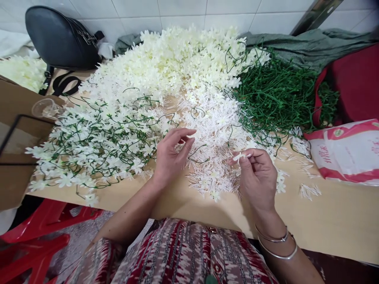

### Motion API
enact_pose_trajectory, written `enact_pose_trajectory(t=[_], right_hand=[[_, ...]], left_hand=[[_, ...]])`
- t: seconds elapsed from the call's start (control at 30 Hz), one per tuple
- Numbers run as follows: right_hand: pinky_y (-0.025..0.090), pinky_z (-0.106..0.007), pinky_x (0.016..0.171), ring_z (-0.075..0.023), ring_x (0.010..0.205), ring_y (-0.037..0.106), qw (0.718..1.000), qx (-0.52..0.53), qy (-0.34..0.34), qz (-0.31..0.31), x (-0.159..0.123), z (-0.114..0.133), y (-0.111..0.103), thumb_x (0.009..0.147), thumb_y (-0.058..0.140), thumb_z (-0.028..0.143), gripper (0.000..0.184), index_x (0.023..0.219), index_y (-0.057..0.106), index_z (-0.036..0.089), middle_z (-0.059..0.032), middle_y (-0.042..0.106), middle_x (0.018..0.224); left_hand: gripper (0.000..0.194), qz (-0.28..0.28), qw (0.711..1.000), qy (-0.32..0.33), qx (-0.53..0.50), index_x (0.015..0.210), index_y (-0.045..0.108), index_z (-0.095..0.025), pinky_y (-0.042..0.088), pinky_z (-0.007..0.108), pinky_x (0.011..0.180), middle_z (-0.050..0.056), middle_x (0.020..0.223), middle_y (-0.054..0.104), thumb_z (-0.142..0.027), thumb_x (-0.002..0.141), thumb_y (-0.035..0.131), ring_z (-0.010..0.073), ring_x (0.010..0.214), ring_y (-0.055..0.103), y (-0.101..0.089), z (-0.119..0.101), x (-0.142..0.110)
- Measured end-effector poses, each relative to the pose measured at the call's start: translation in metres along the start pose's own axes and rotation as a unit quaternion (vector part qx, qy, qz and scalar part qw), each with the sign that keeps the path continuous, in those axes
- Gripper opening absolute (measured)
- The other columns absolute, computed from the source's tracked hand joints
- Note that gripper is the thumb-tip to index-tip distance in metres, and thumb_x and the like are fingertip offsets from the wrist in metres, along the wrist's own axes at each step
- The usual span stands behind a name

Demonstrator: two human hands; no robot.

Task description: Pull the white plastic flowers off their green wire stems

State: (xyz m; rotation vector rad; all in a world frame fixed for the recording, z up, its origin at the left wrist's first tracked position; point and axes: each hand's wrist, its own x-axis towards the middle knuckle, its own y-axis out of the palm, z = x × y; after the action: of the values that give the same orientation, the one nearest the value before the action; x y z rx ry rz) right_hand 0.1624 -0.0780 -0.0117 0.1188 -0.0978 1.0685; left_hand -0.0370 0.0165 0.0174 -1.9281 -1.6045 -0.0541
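Observation:
My right hand (259, 175) pinches a small white artificial flower (241, 157) between thumb and fingers, just over the right side of the loose white pieces. To its left, my left hand (173, 154) hovers with thumb and forefinger slightly apart and nothing visible between them. Between and beyond my hands spreads a heap of thin white stamen-like pieces (211, 138) with a few green stems among them. White flowers on green stems (103, 138) lie piled left of my left hand. A bundle of bare green stems (275, 94) sits beyond my right hand.
Cream petals (183, 55) are mounded at the back by the tiled wall. A black bag (60, 37) stands back left, a cardboard box (29, 102) at the left edge. A pink-and-white packet (349, 152) and a red bag (357, 83) lie right. Red stools (44, 232) stand lower left.

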Motion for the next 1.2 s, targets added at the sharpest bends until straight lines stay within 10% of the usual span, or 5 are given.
enact_pose_trajectory(t=[0.33,0.73,1.2], right_hand=[[0.053,-0.029,0.065,-0.0139,0.064,0.066,0.996,-0.002,0.073,0.059,-0.003,0.003,-0.006,0.094,0.072,0.035,0.012,0.094,0.064,0.026,0.0034,0.07,0.069],[0.05,-0.03,0.066,-0.0125,0.061,0.064,0.975,0.107,0.154,0.119,0.004,-0.007,-0.013,0.092,0.075,0.033,0.007,0.095,0.07,0.029,0.0053,0.068,0.068],[0.054,-0.027,0.06,-0.011,0.059,0.061,0.96,0.109,0.207,0.154,0.005,0.002,-0.009,0.085,0.081,0.042,0.019,0.087,0.071,0.026,0.0041,0.067,0.065]], left_hand=[[0.015,0.114,0.946,0.144,0.269,0.104,0.071,-0.02,0.049,0.035,0.084,0.005,0.101,0.072,-0.03,0.103,0.061,0.0208,0.092,0.064,0.022,0.023,-0.007],[0.009,0.097,0.982,0.147,0.074,0.107,0.07,-0.018,0.057,0.024,0.081,0.003,0.099,0.078,-0.017,0.101,0.064,0.0121,0.091,0.073,0.026,0.007,-0.01],[0.012,0.151,0.979,-0.014,-0.134,0.096,0.08,-0.021,0.056,0.022,0.066,0.004,0.087,0.08,-0.033,0.092,0.078,0.0109,0.072,0.07,0.036,0.003,-0.018]])
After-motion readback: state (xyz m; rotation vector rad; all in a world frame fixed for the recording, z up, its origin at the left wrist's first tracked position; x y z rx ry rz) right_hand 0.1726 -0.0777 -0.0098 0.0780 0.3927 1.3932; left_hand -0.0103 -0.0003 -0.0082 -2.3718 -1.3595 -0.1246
